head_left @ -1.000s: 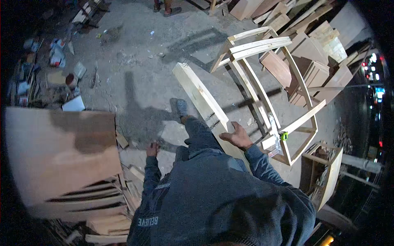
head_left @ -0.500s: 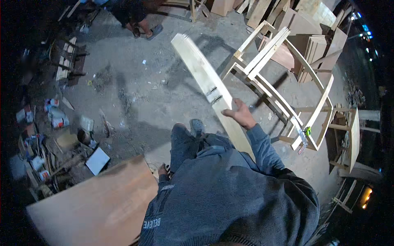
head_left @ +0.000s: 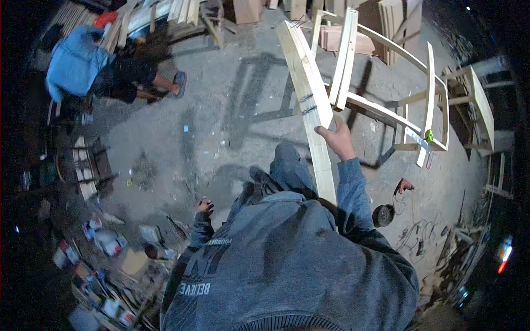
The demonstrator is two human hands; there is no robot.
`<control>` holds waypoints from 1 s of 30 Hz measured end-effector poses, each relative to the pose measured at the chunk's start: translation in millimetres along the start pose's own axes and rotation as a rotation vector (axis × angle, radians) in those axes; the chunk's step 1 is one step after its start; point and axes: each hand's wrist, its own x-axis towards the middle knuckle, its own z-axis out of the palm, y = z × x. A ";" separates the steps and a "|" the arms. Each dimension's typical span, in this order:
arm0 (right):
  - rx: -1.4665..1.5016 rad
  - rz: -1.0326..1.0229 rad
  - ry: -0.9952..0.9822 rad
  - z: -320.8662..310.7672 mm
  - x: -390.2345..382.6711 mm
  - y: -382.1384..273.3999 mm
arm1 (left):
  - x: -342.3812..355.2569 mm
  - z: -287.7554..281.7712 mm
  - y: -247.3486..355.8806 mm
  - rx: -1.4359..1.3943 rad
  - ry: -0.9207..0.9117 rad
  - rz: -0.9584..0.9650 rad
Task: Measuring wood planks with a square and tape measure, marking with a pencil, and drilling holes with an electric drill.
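Observation:
My right hand (head_left: 338,139) is closed round the edge of a long pale wooden board (head_left: 302,63), its thumb lying across the near face. The board slants up and away from my right side; its near end is hidden by my arm and jacket. Two dark marks cross it above the hand, and thin dark strands stick out at the far end. My left hand (head_left: 205,206) hangs away from my body at the left, with nothing visible in it and its fingers loosely apart. Just beyond the board stands a pale wooden frame (head_left: 383,114), with two lengths of timber (head_left: 345,58) on it.
A green tool (head_left: 429,135) sits on the frame's near corner. A red power drill (head_left: 406,185) and a black bowl (head_left: 383,215) are on the floor at right. Containers and scraps (head_left: 110,243) crowd the left. A person in blue (head_left: 77,63) is at the far left.
My view has turned and moved forward, bringing the person in blue and the drill into sight. The board stays in my right hand, now more upright in view. My left hand has swung outward.

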 end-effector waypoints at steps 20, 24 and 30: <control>-0.501 0.362 0.423 59.5 390.2 42.2 | 60.0 153.7 328.5 0.295 -0.347 0.185; -0.471 0.343 0.368 56.6 389.1 49.5 | 105.9 145.7 371.0 -0.042 -0.524 0.081; -0.762 0.260 0.583 20.8 383.9 70.1 | 138.1 148.9 416.2 -0.611 -1.591 -0.362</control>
